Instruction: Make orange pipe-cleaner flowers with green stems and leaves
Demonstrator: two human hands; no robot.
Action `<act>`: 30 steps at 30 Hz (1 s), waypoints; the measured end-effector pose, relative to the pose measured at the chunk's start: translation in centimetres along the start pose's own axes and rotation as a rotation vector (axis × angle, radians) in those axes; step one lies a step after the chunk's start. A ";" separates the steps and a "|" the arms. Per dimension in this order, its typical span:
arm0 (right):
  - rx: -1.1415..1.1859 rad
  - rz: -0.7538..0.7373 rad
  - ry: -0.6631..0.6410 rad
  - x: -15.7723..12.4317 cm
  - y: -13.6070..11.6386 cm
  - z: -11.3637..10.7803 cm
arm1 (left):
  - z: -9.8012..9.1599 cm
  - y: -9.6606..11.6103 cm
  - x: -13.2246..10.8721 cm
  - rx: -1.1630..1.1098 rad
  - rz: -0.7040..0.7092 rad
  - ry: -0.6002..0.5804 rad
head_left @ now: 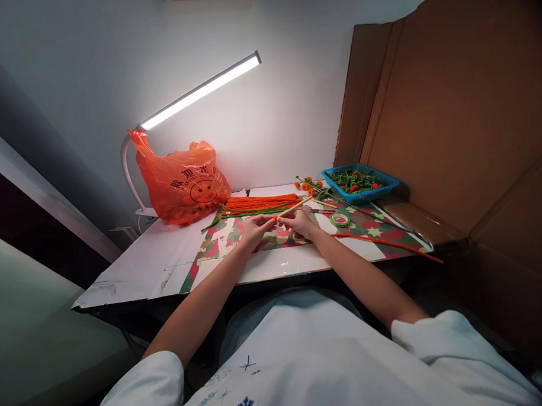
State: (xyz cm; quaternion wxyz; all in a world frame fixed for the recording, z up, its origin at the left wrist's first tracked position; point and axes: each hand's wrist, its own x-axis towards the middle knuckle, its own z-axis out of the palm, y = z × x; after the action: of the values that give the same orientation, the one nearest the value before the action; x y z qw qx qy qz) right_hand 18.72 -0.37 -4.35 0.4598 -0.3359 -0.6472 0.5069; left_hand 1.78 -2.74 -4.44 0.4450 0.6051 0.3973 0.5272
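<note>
My left hand (255, 231) is closed, its thumb and finger pinching the end of an orange pipe cleaner (276, 219). Right beside it, my right hand (299, 223) is closed round a thin pale stick (297, 205) that slants up to the right. A small piece of orange shows between the two hands. From behind my right forearm, a long orange fuzzy strand (389, 243) runs out over the table's edge; whether it joins the piece in my fingers is hidden. Just beyond my hands lie a bundle of orange pipe cleaners (264, 201) and several green ones (248, 212).
A green tape roll (340, 220) lies right of my hands. Behind it are orange pipe-cleaner flowers (308, 185) and a blue basket (364, 197) of green and orange pieces. An orange plastic bag (183, 185) and a lit lamp (201, 93) stand left; cardboard (455, 126) walls the right.
</note>
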 end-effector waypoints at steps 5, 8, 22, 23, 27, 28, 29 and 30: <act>-0.021 -0.052 -0.029 0.1 0.1 0.1 | 0.0 0.0 0.1 -0.155 -0.146 0.005; -0.021 -0.092 -0.020 0.3 0.3 0.1 | 0.1 0.2 0.1 -0.212 -0.187 0.015; 0.098 0.046 0.052 0.6 0.4 0.1 | 0.7 0.1 -0.8 0.407 0.304 0.230; 0.112 0.054 0.051 0.5 0.3 0.1 | 0.7 0.1 -0.8 0.422 0.321 0.243; 0.179 0.061 0.036 0.6 0.4 0.0 | 0.6 0.1 -0.7 0.470 0.373 0.233; 0.197 0.060 0.031 0.6 0.5 -0.1 | 0.6 0.2 -0.7 0.484 0.380 0.222; 0.214 0.060 0.025 0.7 0.6 -0.1 | 0.6 0.3 -0.8 0.496 0.385 0.211; 0.227 0.062 0.019 0.8 0.7 -0.2 | 0.7 0.4 -0.8 0.500 0.385 0.204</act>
State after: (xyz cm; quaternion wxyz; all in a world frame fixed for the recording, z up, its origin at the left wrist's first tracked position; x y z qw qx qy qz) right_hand 18.57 0.56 -4.84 0.4851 -0.3065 -0.5704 0.5877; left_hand 2.33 -3.71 -4.33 0.1329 0.7037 0.4353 0.5455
